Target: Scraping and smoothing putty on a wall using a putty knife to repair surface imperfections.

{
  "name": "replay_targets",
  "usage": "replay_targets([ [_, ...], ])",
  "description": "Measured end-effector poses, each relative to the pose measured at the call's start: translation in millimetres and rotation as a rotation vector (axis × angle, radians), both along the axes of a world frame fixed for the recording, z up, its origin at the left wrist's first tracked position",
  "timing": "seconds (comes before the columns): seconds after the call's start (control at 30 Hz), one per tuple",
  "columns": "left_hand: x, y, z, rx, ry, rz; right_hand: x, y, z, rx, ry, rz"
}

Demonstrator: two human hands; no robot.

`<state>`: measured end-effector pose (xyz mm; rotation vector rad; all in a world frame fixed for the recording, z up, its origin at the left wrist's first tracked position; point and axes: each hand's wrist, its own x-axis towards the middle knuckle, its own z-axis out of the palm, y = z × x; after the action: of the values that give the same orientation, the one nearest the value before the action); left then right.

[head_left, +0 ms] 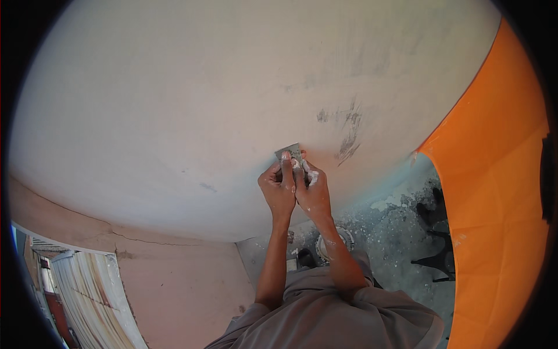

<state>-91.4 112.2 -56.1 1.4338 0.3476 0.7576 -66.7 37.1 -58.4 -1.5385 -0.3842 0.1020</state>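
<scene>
A small grey flat scraper blade (288, 152) is held up between my two hands in front of the pale wall (174, 104). My left hand (275, 181) is closed on it, with a finger lying over its face. My right hand (314, 189) grips it from the other side, the fingers curled near its lower right part. White putty is smeared on my right hand and on some fingertips. Where the hands meet, the lower part of the blade is hidden. Dark, rough patches (350, 134) mark the wall just beyond and to the right.
An orange sheet (488, 192) hangs along the right side. Below, a round bucket (336, 243) stands on the white-spattered grey floor (389, 232), partly behind my right forearm. A black object with legs (439, 256) stands near the sheet. A curtained opening (87, 291) is at lower left.
</scene>
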Motion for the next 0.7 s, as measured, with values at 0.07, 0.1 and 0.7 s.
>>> replay_targets([
  [0.07,0.7,-0.1,3.0,-0.011,-0.006,-0.018,-1.4,-1.3,4.1,-0.025,-0.006,-0.001],
  [0.1,1.6,0.3,4.5,-0.016,0.003,-0.018,-1.4,0.0,5.3,-0.009,-0.016,-0.007],
  [0.7,3.2,-0.4,2.6,-0.010,-0.040,-0.011,0.0,1.4,0.6,0.050,0.001,0.009],
])
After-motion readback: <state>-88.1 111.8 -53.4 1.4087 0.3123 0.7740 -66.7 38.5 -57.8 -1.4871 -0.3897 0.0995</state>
